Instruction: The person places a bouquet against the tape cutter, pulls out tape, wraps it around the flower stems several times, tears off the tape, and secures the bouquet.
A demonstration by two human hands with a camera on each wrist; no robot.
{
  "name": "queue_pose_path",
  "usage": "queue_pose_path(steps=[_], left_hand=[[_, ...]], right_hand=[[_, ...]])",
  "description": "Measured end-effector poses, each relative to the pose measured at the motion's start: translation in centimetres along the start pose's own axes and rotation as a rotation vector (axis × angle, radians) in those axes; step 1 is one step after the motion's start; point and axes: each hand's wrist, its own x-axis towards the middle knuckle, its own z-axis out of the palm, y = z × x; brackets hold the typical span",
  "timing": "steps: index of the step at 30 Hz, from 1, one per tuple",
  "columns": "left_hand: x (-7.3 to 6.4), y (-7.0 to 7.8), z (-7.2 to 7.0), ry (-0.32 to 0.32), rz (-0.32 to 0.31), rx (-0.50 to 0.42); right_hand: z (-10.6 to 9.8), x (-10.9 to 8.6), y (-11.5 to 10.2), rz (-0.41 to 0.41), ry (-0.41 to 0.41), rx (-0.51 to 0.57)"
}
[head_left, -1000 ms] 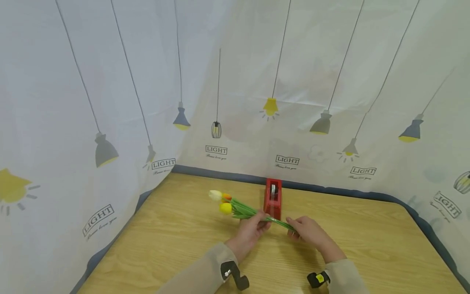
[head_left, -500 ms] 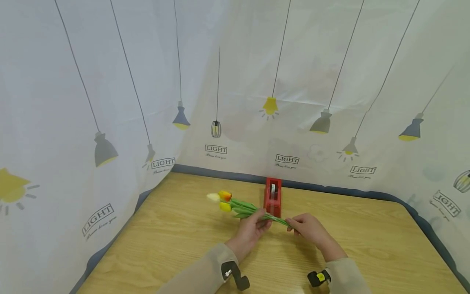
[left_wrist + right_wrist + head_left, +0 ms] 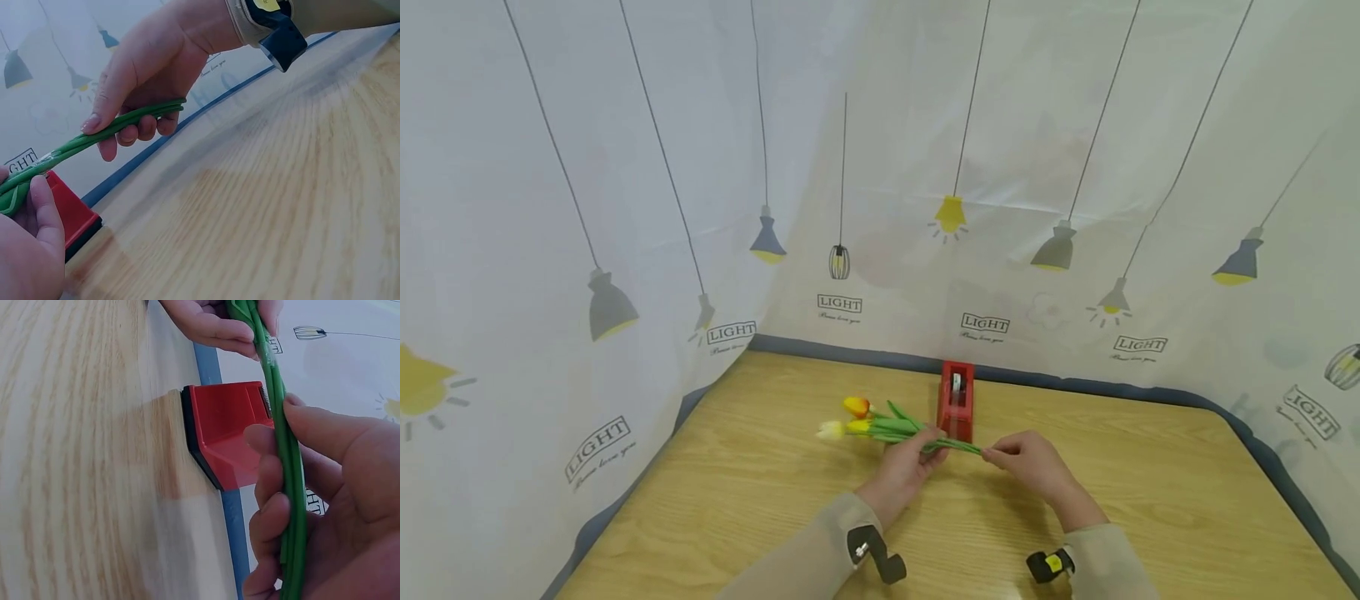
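A small bunch of tulips with white, yellow and orange-red heads is held level above the table, heads to the left. My left hand grips it where leaves meet stems. Near the cut ends, my right hand holds the green stems between thumb and curled fingers. A shiny clear strip of tape lies around the stems between both hands, as the right wrist view shows. Just behind the stems, a red tape dispenser stands on the table with a roll of tape in it.
The wooden table has a dark blue border along its back. Behind it hangs a pale curtain printed with lamps. Each wrist carries a black camera mount.
The bunch has turned about its stems: the orange-red head has come out on the far side, while the white head has dropped nearer. My right hand has shifted slightly up and left.
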Motion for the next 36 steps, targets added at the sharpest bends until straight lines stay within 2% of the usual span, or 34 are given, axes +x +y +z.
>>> queue_pose_path(steps=[7,11,15,22,29,36], left_hand=[[0.3,-0.4,-0.1,-0.051,-0.029,-0.033],[0.3,-0.5,-0.2,-0.071,-0.026,-0.047],[0.3,-0.4,-0.3,-0.1,-0.029,-0.054],[0.8,-0.8,-0.5,-0.128,-0.033,-0.049],[1.1,-0.8,-0.5,-0.113,-0.009,-0.024],[0.7,-0.4,-0.7,-0.086,0.03,-0.005]], right_hand=[[-0.7,-0.6,-1.4,0.018,0.07,-0.109],[-1.0,-0.4,-3.3,0.012,0.127,-0.107],[-0.3,0.9,-4.6,0.045,0.197,-0.086],[2.9,2.9,-3.7,0.156,0.15,-0.018],[3.8,3.1,-4.1,0.162,0.224,0.111],[5.4,4.2,-3.9,0.134,0.306,0.102]])
